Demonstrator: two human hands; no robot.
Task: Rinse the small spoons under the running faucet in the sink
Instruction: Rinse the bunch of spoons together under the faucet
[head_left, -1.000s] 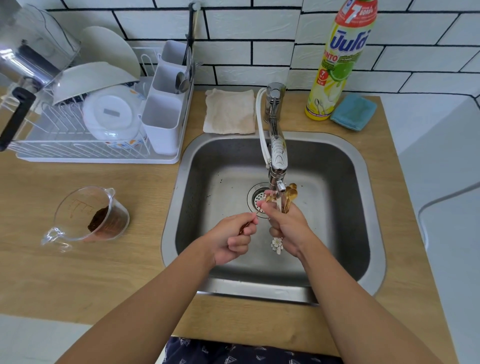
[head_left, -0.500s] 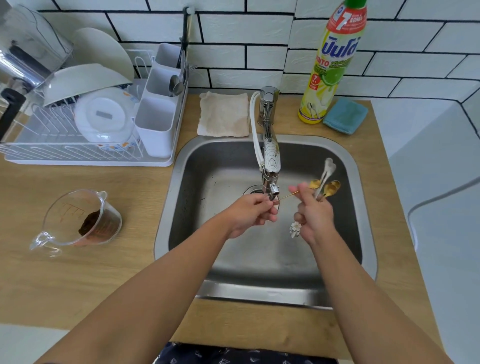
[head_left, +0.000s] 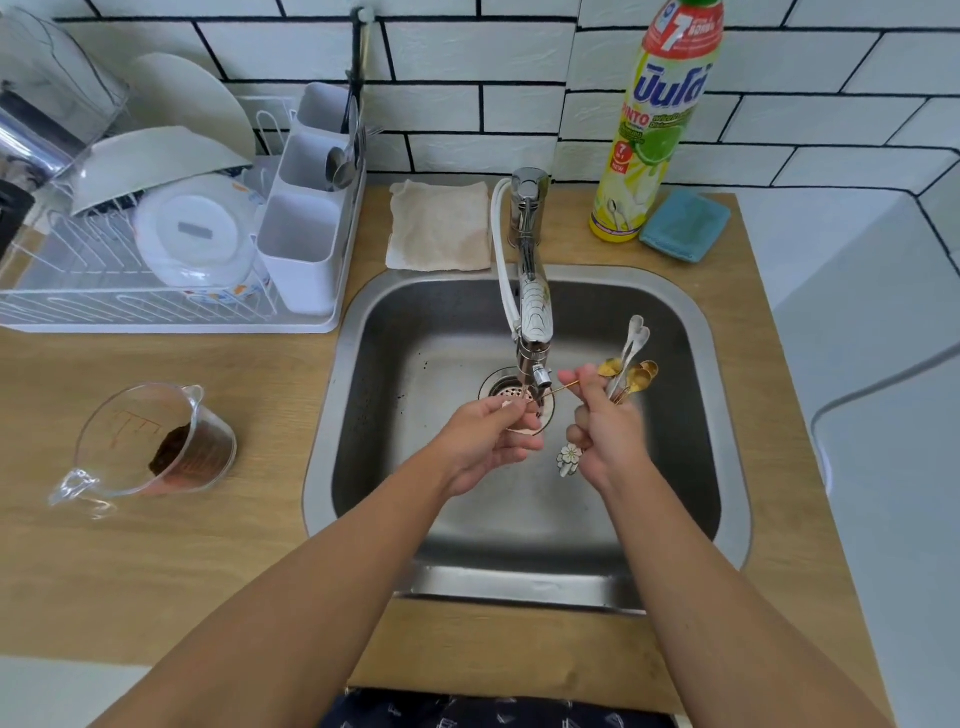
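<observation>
Over the steel sink, my right hand grips a bunch of small spoons, gold and silver bowls fanned up to the right, a flower-shaped handle end hanging below my fist. My left hand is curled just under the faucet spout and pinches the end of one thin gold spoon, which runs across to my right fingers. The water stream itself is hard to make out. The drain lies behind my left hand.
A white dish rack with plates, bowls and a cutlery holder stands at the back left. A glass measuring jug with brown residue sits left of the sink. A beige cloth, a detergent bottle and a blue sponge lie behind the sink.
My right hand moved the spoon bunch from under the spout to the right. My left hand rose to the spout and holds one gold spoon's end; since half a second ago little has shifted.
</observation>
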